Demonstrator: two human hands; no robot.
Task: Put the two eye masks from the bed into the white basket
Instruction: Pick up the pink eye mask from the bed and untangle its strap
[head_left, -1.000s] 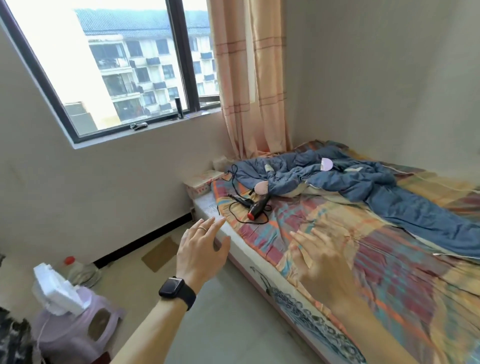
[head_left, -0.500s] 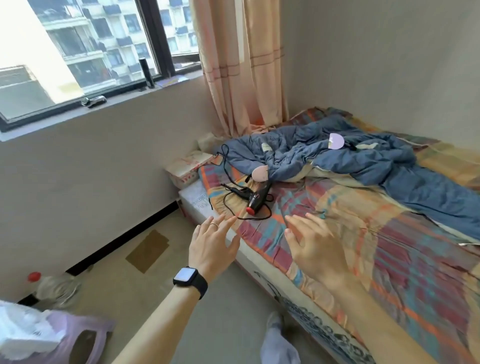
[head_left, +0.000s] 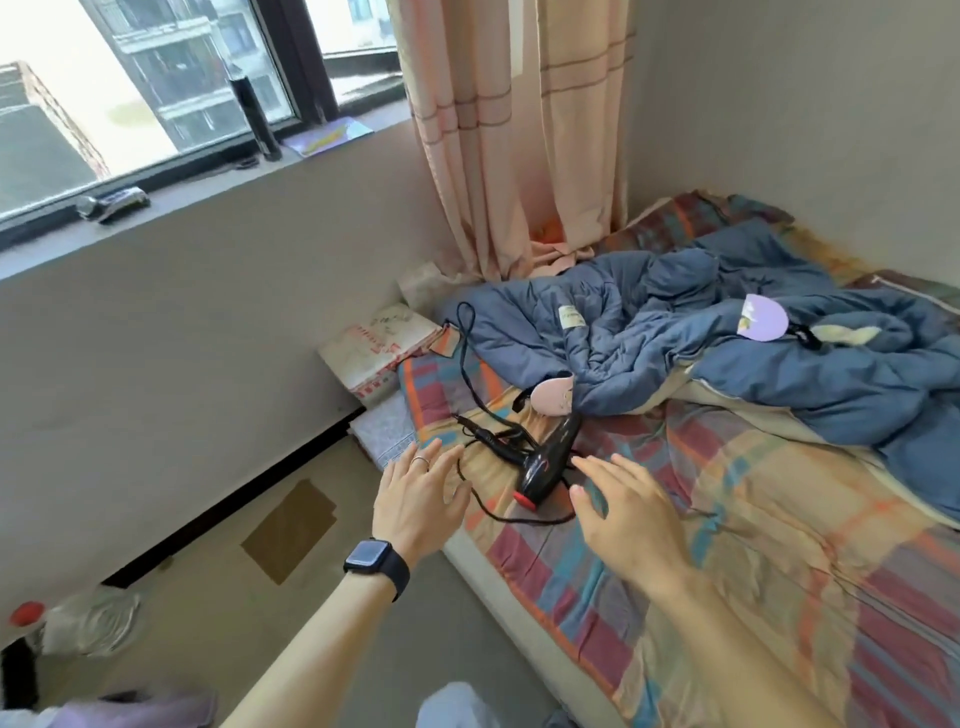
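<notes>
A pink eye mask (head_left: 555, 396) lies on the bed at the edge of the blue quilt, just behind a black hair dryer. A lilac eye mask (head_left: 762, 318) rests on top of the quilt farther right. My left hand (head_left: 420, 500), with a ring and a dark watch on the wrist, hovers open over the bed's near edge. My right hand (head_left: 626, 512) is open above the checked sheet, right of the dryer. Both hands are empty and short of the masks. No white basket is in view.
The black hair dryer (head_left: 545, 462) and its looped cord lie between my hands. The crumpled blue quilt (head_left: 675, 332) covers the bed's far end. A cardboard box (head_left: 376, 349) sits beside the bed, a bottle (head_left: 83, 621) on the floor, curtains (head_left: 514, 130) behind.
The view has moved closer to the bed and tilted down. Both hands have advanced toward the hair dryer and the pink mask, still open and empty.
</notes>
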